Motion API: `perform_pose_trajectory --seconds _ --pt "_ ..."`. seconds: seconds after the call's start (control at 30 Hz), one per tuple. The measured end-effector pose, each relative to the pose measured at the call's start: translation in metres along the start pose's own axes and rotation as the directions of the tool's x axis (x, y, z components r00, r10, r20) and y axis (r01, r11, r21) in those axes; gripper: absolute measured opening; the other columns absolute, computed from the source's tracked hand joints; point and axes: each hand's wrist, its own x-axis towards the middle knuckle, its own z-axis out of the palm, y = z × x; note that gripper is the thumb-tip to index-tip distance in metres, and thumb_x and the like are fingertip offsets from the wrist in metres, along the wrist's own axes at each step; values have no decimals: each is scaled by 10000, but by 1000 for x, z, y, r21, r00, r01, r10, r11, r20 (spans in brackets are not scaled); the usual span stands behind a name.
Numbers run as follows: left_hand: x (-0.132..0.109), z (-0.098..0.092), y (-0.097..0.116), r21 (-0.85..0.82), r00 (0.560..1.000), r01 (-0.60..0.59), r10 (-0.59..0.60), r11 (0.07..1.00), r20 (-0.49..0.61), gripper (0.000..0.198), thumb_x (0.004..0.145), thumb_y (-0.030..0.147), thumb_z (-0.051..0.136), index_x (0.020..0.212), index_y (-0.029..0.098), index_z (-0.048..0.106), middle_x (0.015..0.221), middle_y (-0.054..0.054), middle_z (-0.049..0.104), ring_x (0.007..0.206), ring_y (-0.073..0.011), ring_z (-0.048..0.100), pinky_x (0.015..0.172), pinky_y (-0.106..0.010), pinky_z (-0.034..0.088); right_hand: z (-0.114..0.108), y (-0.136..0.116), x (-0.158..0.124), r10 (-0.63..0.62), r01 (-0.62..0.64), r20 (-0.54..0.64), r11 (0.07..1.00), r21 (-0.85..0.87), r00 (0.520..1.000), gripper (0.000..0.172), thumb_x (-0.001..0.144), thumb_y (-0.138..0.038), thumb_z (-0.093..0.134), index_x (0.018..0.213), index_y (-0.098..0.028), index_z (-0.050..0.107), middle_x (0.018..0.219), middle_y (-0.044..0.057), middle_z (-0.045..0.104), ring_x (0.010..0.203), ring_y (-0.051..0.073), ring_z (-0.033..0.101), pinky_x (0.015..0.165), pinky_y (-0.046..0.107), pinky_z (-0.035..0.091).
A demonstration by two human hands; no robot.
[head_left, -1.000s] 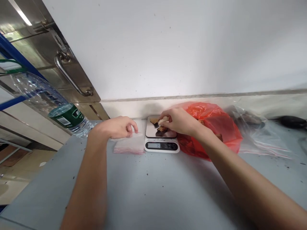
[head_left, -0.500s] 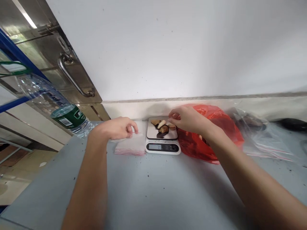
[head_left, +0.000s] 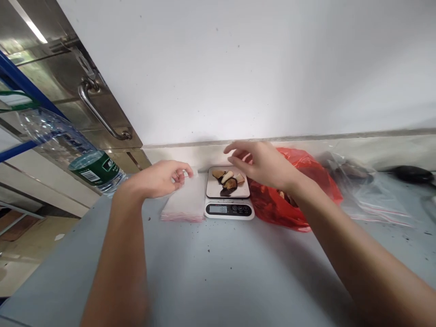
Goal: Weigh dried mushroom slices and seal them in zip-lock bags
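Right hand [head_left: 260, 163] hangs above a white plastic digital scale [head_left: 211, 190], fingers loosely parted, with irregular brown-and-cream slices [head_left: 229, 182] sitting on top. Left hand [head_left: 155, 179]'s kinda curled at some clear, red-edged plastic bags [head_left: 185, 204], can't tell if it's pinching one.

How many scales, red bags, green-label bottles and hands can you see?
White rectangular digital scale: 1
Crinkly red plastic bag: 1
Clear plastic bottle with green label: 1
Bare left hand and bare right hand: 2
Total: 5
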Motion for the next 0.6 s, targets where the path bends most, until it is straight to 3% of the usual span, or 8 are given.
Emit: perform_pose_trajectory --seconds 0.1,0.2,0.3,0.37,0.4,0.47,0.5,0.6 --pt "-2 -2 7 -122 986 -46 25 991 -165 456 819 371 529 1247 247 621 1121 -77 710 1024 -265 678 855 -342 535 4 -11 -5 -205 190 112 973 130 972 376 1038 -233 470 1373 -226 642 991 35 768 745 161 695 775 294 525" --pt "-6 -4 17 -192 954 -101 41 976 -296 491 792 364 607 1270 273 540 1027 -39 714 945 -245 692 825 -343 552 12 -20 -9 -302 277 192 949 149 934 358 1045 -236 454 1349 -225 643 1003 43 745 813 174 664 775 301 497" --pt "-10 -3 25 -196 903 -139 43 971 -427 425 785 316 626 1196 266 529 964 -15 711 899 -223 697 838 -345 559 19 -24 -8 -216 203 205 976 82 955 351 1072 -358 443 932 -178 709 769 24 672 685 165 579 655 294 431" --pt "-10 -1 27 -183 848 -219 94 958 -522 326 804 316 614 1119 252 559 1030 -24 716 965 -221 698 904 -357 562 23 -24 -6 -104 96 129 993 72 986 401 1043 -383 508 715 -184 625 634 -2 596 583 140 521 582 286 382" --pt "-10 1 27 -174 820 -279 140 944 -554 306 818 339 615 1108 248 575 1103 -35 718 1038 -235 693 950 -375 559 24 -24 -5 -60 53 65 993 101 996 341 1005 -325 562 699 -185 615 623 -7 599 562 132 526 569 279 381" --pt "-9 3 26 -160 797 -389 244 907 -553 400 839 430 653 1195 255 602 1315 -59 686 1243 -289 641 1065 -435 530 24 -24 -4 -14 28 -66 975 218 998 132 889 -147 619 769 -181 664 699 2 676 597 135 604 586 262 429" --pt "-9 4 25 -160 807 -422 290 892 -515 523 829 489 693 1293 271 590 1442 -67 633 1358 -321 579 1123 -468 498 24 -24 -4 -4 34 -106 959 283 994 115 834 -90 622 802 -179 687 752 13 713 639 146 647 607 261 459" --pt "-6 6 23 -165 882 -413 348 896 -316 1059 685 634 846 1589 339 381 1726 -64 342 1580 -391 318 1240 -512 386 22 -22 -5 0 51 -124 912 406 992 36 781 -142 700 787 -176 712 845 50 758 758 189 710 642 276 513"
